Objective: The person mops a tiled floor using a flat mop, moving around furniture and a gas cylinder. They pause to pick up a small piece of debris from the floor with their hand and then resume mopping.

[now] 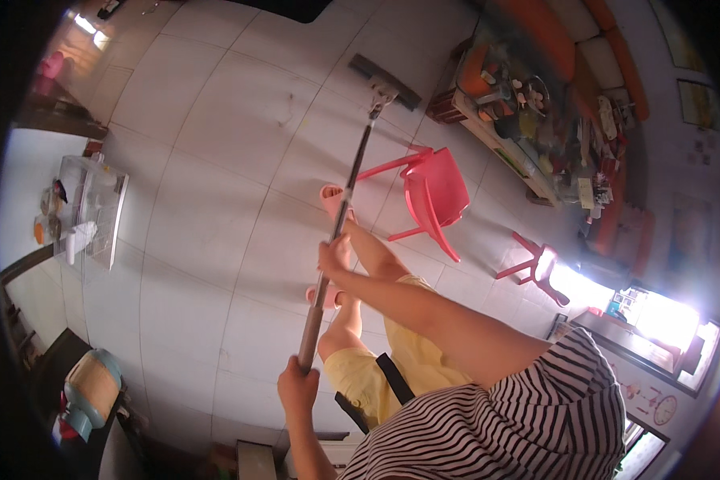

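Observation:
A flat mop with a long metallic pole slants up and away from me, its wide dark head lying on the pale tiled floor. My left hand is closed around the thick grip at the near end of the pole. Further up, my right hand wraps the pole, its arm reaching across from the right. Just right of the pole stands a pink plastic chair. My feet, in pink slippers, are beside the pole.
A low table piled with things and an orange sofa occupy the far right. Below them is a small red stool. At left stands a clear-sided case; a large water bottle is at lower left.

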A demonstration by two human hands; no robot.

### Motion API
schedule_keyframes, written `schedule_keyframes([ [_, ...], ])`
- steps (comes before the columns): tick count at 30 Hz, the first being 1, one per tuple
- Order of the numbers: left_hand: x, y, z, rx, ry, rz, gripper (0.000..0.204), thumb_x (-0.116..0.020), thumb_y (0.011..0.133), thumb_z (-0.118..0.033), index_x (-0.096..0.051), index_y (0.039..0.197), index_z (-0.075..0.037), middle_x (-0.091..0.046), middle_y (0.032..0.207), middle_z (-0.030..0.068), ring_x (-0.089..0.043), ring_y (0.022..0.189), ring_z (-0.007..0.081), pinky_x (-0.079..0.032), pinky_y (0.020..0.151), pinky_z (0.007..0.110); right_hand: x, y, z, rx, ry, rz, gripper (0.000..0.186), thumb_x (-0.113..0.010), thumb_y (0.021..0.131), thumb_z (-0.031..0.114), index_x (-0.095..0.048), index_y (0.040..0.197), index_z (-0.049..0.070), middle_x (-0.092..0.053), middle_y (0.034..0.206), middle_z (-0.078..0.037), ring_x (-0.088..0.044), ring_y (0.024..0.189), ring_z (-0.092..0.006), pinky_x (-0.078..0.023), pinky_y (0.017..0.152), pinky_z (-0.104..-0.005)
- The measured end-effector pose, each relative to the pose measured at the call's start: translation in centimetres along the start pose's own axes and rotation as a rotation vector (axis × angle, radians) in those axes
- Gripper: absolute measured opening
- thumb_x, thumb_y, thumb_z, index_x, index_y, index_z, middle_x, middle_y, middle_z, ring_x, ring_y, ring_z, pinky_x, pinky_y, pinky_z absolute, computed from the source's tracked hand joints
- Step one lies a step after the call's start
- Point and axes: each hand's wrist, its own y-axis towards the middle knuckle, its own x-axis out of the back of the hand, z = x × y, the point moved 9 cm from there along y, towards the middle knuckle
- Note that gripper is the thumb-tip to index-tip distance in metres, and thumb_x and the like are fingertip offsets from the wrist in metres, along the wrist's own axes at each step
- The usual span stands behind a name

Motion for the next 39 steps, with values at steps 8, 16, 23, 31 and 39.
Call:
schedule_keyframes([
  [8,0.4,-21.8,16.6,0.304,0.025,-0.119,0.028,-0.060,0.061,-0.021,-0.054,0.082,-0.003,-0.058,0.072,0.0217,-0.056,0.072,0.0411,-0.045,0.061,0.046,-4.0,-22.0,-16.1,-0.117,-0.153,0.277,0.035,-0.049,0.078,0.011,-0.025,0.101,-0.003,-0.049,0.062,-0.015,-0.053,0.041,-0.0231,-0.046,0.036,-0.0341],
  [16,-11.8,-23.6,15.5,0.277,-0.126,-0.214,0.021,-0.059,0.057,-0.016,-0.053,0.071,-0.002,-0.056,0.065,0.0220,-0.054,0.065,0.0430,-0.044,0.054,0.045,3.5,-18.4,-17.4,-0.354,-0.214,0.424,0.035,-0.052,0.073,0.005,-0.029,0.098,-0.005,-0.048,0.062,-0.013,-0.052,0.040,-0.0201,-0.044,0.034,-0.0335],
  [23,-16.2,-5.1,-2.9,0.103,-0.501,-0.304,0.021,-0.058,0.063,-0.014,-0.055,0.080,-0.003,-0.057,0.070,0.0217,-0.056,0.069,0.0414,-0.044,0.059,0.045,5.8,7.6,-5.8,-0.016,-0.066,0.230,0.014,-0.050,0.074,0.012,-0.043,0.080,0.001,-0.047,0.047,-0.012,-0.050,0.037,-0.0235,-0.039,0.031,-0.0369],
  [31,-3.4,5.7,-19.6,-0.113,-0.406,-0.439,0.019,-0.056,0.067,-0.017,-0.053,0.075,0.000,-0.057,0.068,0.0209,-0.056,0.068,0.0404,-0.044,0.060,0.045,4.6,20.0,15.0,0.165,-0.072,0.343,0.016,-0.050,0.072,0.010,-0.044,0.059,0.003,-0.049,0.051,-0.012,-0.049,0.041,-0.0224,-0.042,0.037,-0.0376],
  [39,-11.8,-4.2,-7.4,0.054,-0.464,-0.315,0.024,-0.056,0.068,-0.017,-0.054,0.086,-0.001,-0.058,0.067,0.0197,-0.057,0.066,0.0387,-0.045,0.060,0.044,1.5,13.6,1.4,0.645,-0.737,0.373,0.021,-0.047,0.075,0.012,-0.045,0.077,-0.009,-0.055,0.059,-0.019,-0.058,0.048,-0.0273,-0.049,0.041,-0.0378],
])
